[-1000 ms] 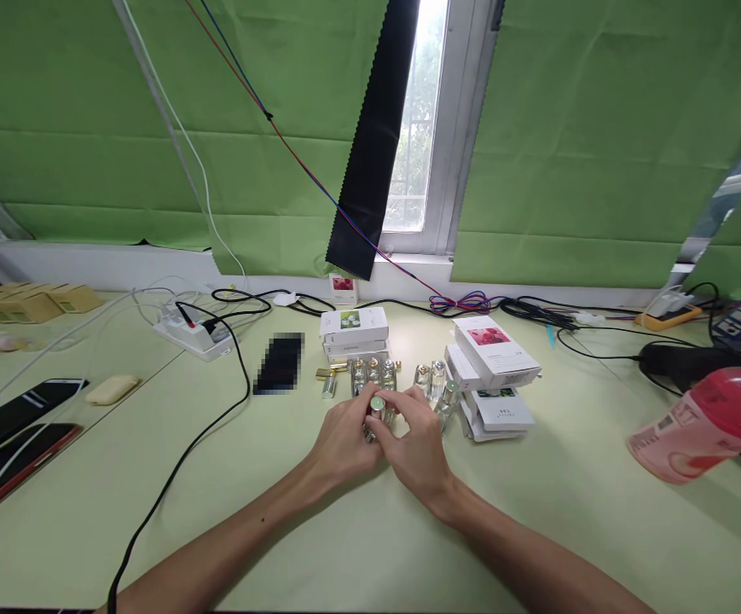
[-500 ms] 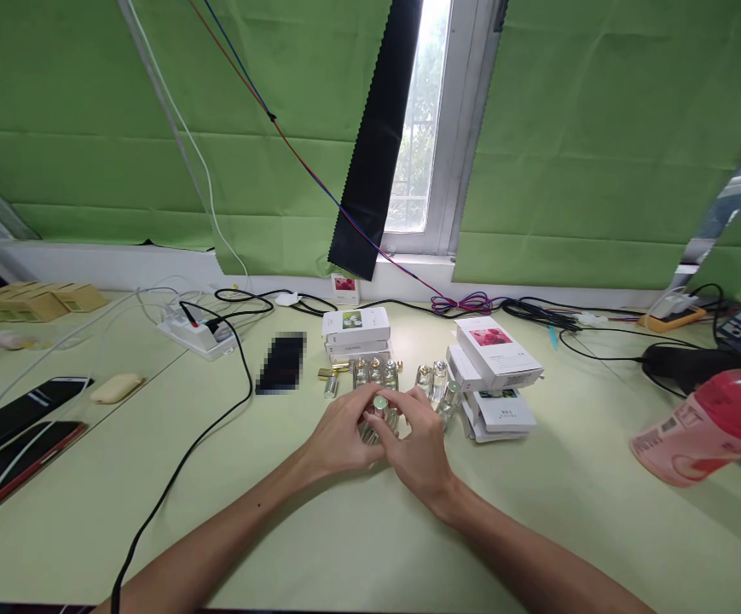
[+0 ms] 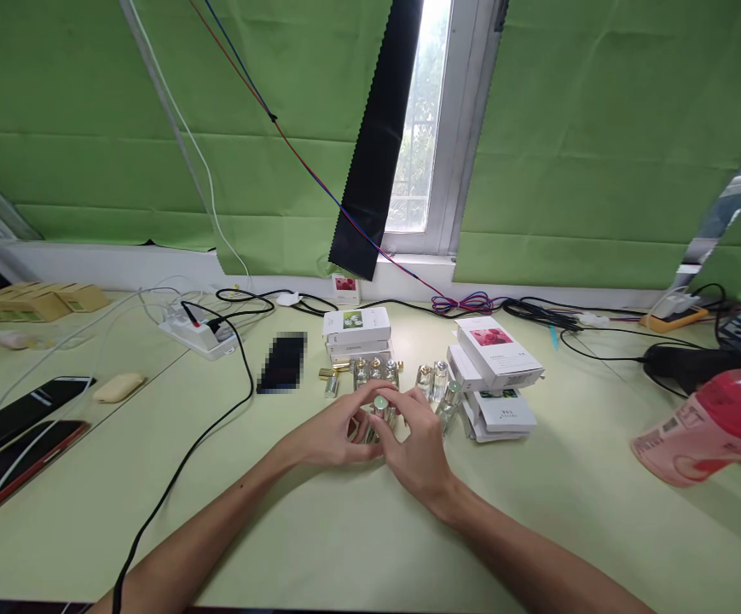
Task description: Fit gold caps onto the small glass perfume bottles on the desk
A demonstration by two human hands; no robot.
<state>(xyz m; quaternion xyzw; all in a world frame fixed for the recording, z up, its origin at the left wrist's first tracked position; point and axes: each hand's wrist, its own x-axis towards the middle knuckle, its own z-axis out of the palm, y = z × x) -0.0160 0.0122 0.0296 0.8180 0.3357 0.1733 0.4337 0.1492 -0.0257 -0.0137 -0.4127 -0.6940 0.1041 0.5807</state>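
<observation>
Both hands meet near the middle of the table (image 3: 357,546) around one small bottle (image 3: 379,412) with a pale green round cap. The left hand (image 3: 330,435) has opened a little compared with a second ago: its fingers, then wrapped tight over the bottle's side, now curl more loosely, and a gap shows between palm and glass. The right hand (image 3: 416,443) has hardly shifted; its thumb and forefinger pinch the bottle near the cap from the right side. The bottle itself stands upright in much the same spot as before, just in front of the row of small bottles (image 3: 375,371), so the work looks to me like turning or seating the cap rather than carrying the bottle anywhere. Whether the cap is tight cannot be told from here.

Behind the row lies a stack of white boxes (image 3: 356,331). A second, looser pile of boxes (image 3: 494,367) sits to the right, with more little bottles (image 3: 437,381) leaning just beside it. A gold tube (image 3: 330,373) lies left of the row. Toward the left edge run a black cable (image 3: 217,422), a power strip (image 3: 199,335) and two phones (image 3: 18,426); a pink bottle (image 3: 706,425) lies on its side toward the right edge.
</observation>
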